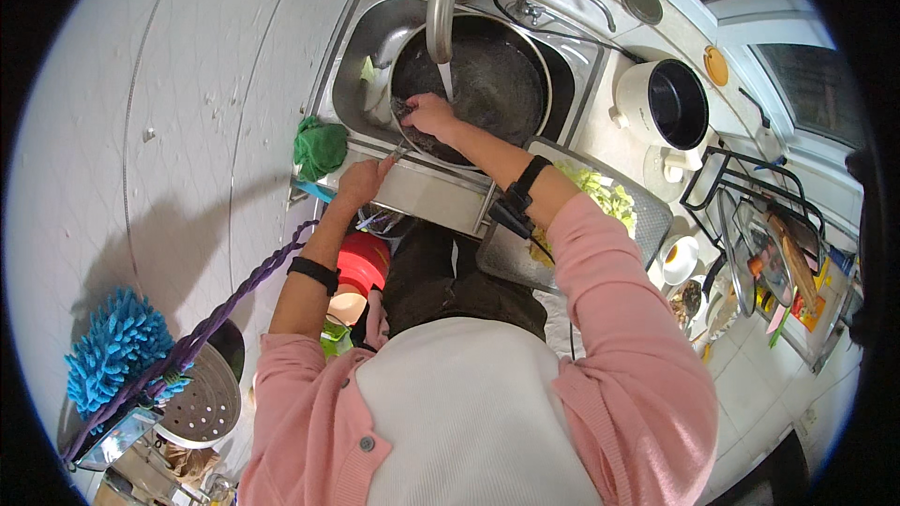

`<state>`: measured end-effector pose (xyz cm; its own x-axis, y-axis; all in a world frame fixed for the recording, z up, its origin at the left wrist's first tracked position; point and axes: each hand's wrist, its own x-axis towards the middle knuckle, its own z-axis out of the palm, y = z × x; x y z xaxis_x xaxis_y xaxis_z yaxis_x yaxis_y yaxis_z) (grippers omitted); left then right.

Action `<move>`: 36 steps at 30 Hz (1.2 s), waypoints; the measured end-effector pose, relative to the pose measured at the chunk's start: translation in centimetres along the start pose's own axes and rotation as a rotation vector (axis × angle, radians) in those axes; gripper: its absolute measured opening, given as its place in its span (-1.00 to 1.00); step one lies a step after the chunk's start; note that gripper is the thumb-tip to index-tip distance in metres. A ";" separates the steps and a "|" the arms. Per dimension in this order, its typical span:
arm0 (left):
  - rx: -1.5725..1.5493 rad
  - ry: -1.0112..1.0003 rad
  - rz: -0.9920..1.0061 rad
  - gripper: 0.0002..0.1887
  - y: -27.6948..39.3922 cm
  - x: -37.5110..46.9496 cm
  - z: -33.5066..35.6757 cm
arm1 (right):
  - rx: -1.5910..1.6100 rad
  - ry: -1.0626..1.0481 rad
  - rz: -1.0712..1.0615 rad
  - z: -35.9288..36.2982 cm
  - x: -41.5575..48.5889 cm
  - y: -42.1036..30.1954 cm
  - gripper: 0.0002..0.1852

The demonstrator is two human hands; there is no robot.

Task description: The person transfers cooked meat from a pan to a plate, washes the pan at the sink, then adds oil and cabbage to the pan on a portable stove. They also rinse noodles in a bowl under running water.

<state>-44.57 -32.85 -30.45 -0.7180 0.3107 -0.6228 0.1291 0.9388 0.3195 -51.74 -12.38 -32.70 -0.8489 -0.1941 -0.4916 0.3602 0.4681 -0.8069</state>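
A large dark wok [503, 77] rests over the stainless steel sink [351, 95], partly covering its basins. Water [446, 81] runs from the tap [439, 21] into the wok. At the wok's near left wall, my right hand [430, 116] presses a dark scrubber [400, 109], which looks like steel wool. My left hand [363, 181] grips the wok's handle [399, 150] in front of the sink; the fingers hide most of this handle. Pale green leaf scraps [368, 70] lie in the left basin.
A green cloth [320, 149] hangs at the sink's left corner. Under my right forearm is a grey tray [647, 214] with chopped leafy greens [598, 190]. A white electric pot [636, 102] stands on the right counter, near a black rack [749, 169] with lids.
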 end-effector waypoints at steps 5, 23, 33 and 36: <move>-0.060 0.075 -0.020 -0.38 0.0 -0.1 0.1 | 0.163 -0.005 -0.160 0.5 -0.8 1.2 -0.56; -0.038 0.171 0.044 -0.38 0.2 -0.7 0.5 | -1.104 0.236 -0.391 -14.9 4.2 6.6 -0.49; -0.126 0.066 -0.071 -0.32 1.7 -1.3 -1.2 | -0.830 -0.249 -0.035 -10.1 -3.4 8.3 -0.59; -0.077 0.089 -0.072 -0.30 2.1 -1.5 -1.6 | -0.475 -0.178 -0.223 -11.7 -3.9 4.3 -0.62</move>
<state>-44.32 -31.56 -27.69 -0.7816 0.2254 -0.5816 0.0244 0.9427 0.3326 -51.43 0.47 -30.47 -0.7915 -0.4560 -0.4070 -0.0693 0.7285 -0.6815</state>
